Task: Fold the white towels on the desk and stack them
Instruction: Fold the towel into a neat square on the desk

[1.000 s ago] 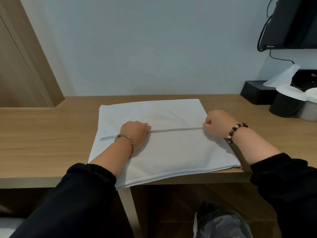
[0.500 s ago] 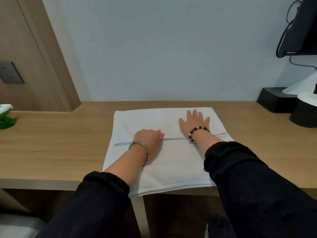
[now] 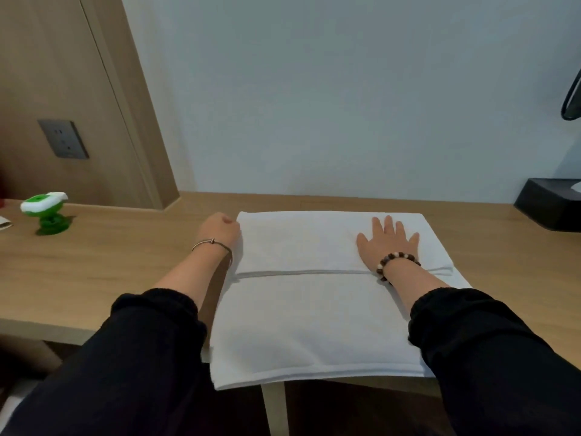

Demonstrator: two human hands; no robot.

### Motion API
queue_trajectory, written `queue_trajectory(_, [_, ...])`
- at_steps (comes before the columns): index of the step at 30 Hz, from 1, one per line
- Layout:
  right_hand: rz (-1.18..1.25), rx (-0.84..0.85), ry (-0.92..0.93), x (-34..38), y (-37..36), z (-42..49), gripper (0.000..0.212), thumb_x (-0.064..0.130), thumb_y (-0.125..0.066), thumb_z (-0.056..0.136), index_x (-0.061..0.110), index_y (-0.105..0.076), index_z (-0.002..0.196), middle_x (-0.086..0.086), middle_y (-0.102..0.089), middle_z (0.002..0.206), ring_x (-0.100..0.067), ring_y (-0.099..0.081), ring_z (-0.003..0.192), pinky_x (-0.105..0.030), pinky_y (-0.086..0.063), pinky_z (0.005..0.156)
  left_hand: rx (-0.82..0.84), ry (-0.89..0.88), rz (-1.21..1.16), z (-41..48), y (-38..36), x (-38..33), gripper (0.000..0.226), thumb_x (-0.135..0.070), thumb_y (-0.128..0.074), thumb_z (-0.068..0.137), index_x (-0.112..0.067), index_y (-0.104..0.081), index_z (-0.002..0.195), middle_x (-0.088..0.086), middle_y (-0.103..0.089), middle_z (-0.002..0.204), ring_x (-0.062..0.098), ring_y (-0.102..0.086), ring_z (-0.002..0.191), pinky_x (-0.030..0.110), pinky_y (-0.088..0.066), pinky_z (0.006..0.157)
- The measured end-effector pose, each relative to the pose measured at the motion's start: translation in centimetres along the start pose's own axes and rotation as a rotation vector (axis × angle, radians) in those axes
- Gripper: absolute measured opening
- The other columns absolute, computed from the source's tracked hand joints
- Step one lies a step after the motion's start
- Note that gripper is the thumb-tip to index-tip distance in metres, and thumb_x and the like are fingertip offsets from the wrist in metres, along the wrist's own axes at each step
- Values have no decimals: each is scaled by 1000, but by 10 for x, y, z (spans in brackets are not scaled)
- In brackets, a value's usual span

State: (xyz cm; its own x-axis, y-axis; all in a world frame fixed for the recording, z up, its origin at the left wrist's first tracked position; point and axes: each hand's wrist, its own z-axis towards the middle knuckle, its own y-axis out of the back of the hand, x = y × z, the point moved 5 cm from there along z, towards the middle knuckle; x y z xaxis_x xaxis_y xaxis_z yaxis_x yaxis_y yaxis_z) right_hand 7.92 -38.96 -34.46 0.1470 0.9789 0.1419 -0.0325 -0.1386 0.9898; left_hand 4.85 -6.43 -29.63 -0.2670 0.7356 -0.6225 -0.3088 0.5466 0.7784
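Both on towel (image 3: 314, 325): right hand (image 3: 385, 243) flat, spread; left hand (image 3: 220, 231) pinching far corner.

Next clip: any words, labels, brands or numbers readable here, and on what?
No text can be read in this frame.
Wall socket: any marking on it is too small to read.
Towel, green object, black box: no lettering shows.

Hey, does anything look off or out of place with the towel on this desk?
One thing: the white towel hangs over the front edge of the desk on the near side, so that strip is unsupported. The right hand lies flat on the folded-over far half. Nothing looks spilled or damaged.
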Motion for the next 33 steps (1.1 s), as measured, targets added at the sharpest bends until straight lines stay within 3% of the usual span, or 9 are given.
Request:
queue_trajectory(3, [-4,-13,-4,-1,-1,1,62,51,-13,96,26,-1,152,1,7,160,-22,4,146,-52,-1,116,96,125,-141,15,-10,-3,29,-31,-51,93,-5,-62,89,10,-59,79,30,-56,80,28,-35,66])
queue_trajectory(6, [-12,-19,-7,-1,-1,1,62,50,-13,97,26,-1,152,0,7,160,-22,4,147,-51,-1,116,140,299,-399,29,-21,-7,58,-41,-58,89,-1,-48,130,13,-58,120,33,-57,104,31,-44,72])
queue_trajectory(9, [-15,-29,-7,-1,-1,0,61,49,-13,97,25,-2,152,0,6,160,-22,3,147,-51,-2,116,159,413,-558,40,-31,-9,58,-37,-65,85,-6,-46,131,7,-51,124,30,-50,92,35,-47,49])
queue_trajectory(14, [-7,-42,-10,0,0,-1,60,46,-15,97,25,-3,152,0,5,160,-22,2,147,-50,-3,117,211,457,-549,57,-47,-4,52,-30,-59,90,-4,-44,132,5,-45,110,29,-47,98,38,-52,81])
queue_trajectory(17, [-5,-46,-11,0,0,-1,60,46,-15,97,25,-4,152,0,4,160,-22,2,147,-50,-3,117,264,425,-555,61,-47,-6,45,-25,-50,96,-6,-44,136,4,-46,133,28,-49,117,33,-46,64])
queue_trajectory(22, [14,-59,-3,0,1,-3,60,44,-16,97,24,-5,152,0,2,160,-22,1,146,-50,-4,117,266,392,-717,65,-51,-1,22,-16,-50,96,-7,-56,78,5,-56,85,21,-51,67,29,-41,62])
queue_trajectory(27, [5,-64,3,0,3,-4,59,43,-17,97,24,-7,152,0,0,160,-22,0,146,-50,-5,117,214,389,-812,61,-50,11,36,-22,-49,98,-1,-54,126,17,-57,127,32,-54,118,38,-42,101])
queue_trajectory(30, [4,-58,-2,0,2,-3,59,43,-17,97,23,-7,152,-1,1,160,-22,0,146,-50,-5,117,256,420,-884,57,-47,11,14,-12,-52,92,-9,-56,79,6,-59,70,18,-59,57,24,-50,59])
queue_trajectory(33, [8,-64,-3,0,1,-3,59,42,-17,97,23,-7,152,-1,0,160,-22,0,146,-50,-5,117,266,408,-907,59,-39,13,11,-11,-61,89,-9,-56,80,4,-58,69,13,-57,55,21,-51,44])
